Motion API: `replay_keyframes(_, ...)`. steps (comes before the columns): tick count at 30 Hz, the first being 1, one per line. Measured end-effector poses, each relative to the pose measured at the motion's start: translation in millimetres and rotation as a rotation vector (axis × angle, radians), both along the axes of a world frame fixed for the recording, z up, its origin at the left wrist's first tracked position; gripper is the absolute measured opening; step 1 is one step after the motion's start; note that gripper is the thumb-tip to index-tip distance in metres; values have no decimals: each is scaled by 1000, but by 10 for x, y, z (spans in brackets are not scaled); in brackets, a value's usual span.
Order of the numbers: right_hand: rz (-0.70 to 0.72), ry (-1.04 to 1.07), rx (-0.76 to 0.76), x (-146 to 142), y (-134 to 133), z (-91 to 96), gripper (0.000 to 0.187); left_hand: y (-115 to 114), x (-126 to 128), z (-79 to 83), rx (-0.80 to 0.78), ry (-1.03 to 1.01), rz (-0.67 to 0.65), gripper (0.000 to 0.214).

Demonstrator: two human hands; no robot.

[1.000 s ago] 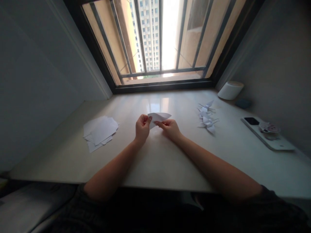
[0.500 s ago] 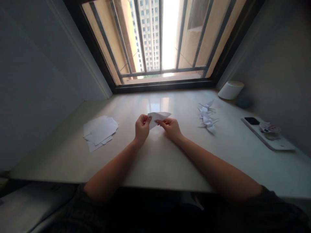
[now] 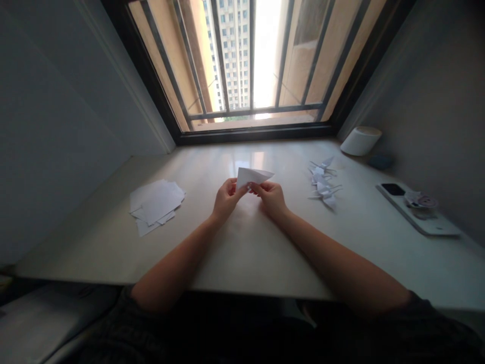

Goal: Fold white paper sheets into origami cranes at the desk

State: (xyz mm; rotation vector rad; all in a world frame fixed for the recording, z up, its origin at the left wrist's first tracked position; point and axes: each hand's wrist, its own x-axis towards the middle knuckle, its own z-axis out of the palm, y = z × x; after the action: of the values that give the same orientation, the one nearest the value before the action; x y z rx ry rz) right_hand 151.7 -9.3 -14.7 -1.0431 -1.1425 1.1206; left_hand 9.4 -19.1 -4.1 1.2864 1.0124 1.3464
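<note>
A white sheet of paper (image 3: 253,175), folded into a triangular shape, is held above the middle of the white tabletop (image 3: 242,253). My left hand (image 3: 226,198) pinches its lower left side, thumb in front. My right hand (image 3: 273,197) grips the lower edge from the right, and the two thumbs nearly meet. Fingers behind the paper are partly hidden. To the right of my hands lie several folded white paper cranes (image 3: 324,186) in a cluster. Off to the left is a loose pile of white paper sheets (image 3: 157,202).
On the right lies a phone (image 3: 435,225) with a round ornament (image 3: 422,199) on its back. A white cylindrical object (image 3: 360,140) leans in the back right corner, with a dark rounded item (image 3: 380,161) near it. Behind the tabletop is a barred window (image 3: 250,131).
The paper has turned and moved slightly up and right, now showing a clearer triangle. My left hand has shifted right, its thumb sliding along the lower edge towards the right thumb.
</note>
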Motion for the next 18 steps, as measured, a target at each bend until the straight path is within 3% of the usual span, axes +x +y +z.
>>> replay_keyframes(5,7,20,-22,5,-4,27,33,5,-38,-68,-14,210,40,31)
replay_keyframes(13,35,54,-31,-1,-10,54,39,58,-69,-52,-20,187,-45,32)
replay_keyframes(18,-127,87,-31,87,94,48,46,52,-57,-36,-47,211,-50,31)
